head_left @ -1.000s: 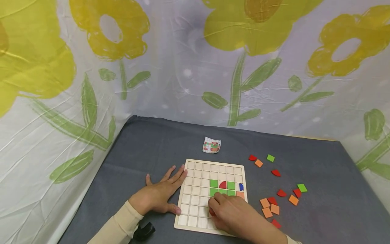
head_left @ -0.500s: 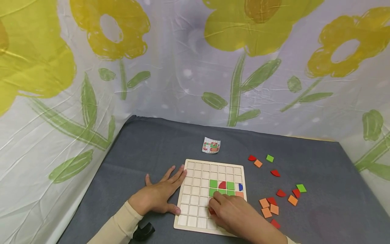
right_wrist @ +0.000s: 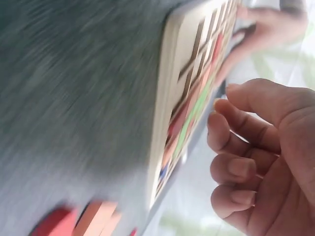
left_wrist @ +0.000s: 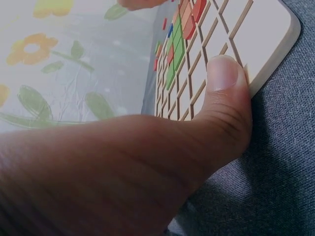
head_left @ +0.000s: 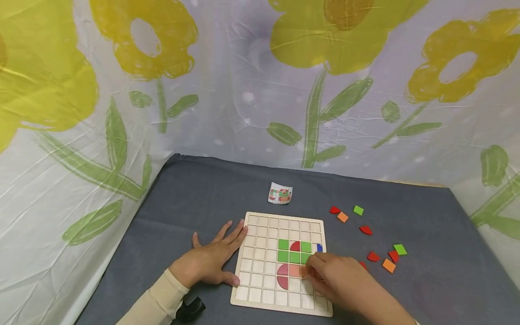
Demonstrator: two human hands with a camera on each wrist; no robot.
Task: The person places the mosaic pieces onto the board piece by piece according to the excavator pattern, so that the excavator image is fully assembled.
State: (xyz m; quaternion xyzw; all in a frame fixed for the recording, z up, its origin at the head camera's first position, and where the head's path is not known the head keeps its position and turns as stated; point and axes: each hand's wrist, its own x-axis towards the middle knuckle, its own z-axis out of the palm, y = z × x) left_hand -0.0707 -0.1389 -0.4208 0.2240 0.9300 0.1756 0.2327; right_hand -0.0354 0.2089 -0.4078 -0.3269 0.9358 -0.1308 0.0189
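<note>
A wooden grid board (head_left: 253, 266) lies on the dark cloth. Its cells hold green squares (head_left: 283, 256), orange squares (head_left: 294, 270), red quarter-round pieces (head_left: 282, 283) and a blue piece (head_left: 319, 248). My left hand (head_left: 209, 262) rests at the board's left side with fingers spread. In the left wrist view its thumb (left_wrist: 224, 81) lies on the board's edge. Over the board's right side is my right hand (head_left: 341, 277), hiding some cells. The right wrist view shows its fingers (right_wrist: 234, 167) loosely bent, with nothing between thumb and fingertips.
Loose red pieces (head_left: 373, 257), orange squares (head_left: 388, 265) and green squares (head_left: 400, 249) lie right of the board. A small printed card (head_left: 280, 194) lies behind it. A black object (head_left: 191, 310) sits beside the left sleeve. Flower-printed fabric (head_left: 227, 90) hangs behind the table.
My right hand has moved right, away from the lower middle cells, uncovering two red pieces and orange squares there. It now covers some loose pieces. My left hand stays in place.
</note>
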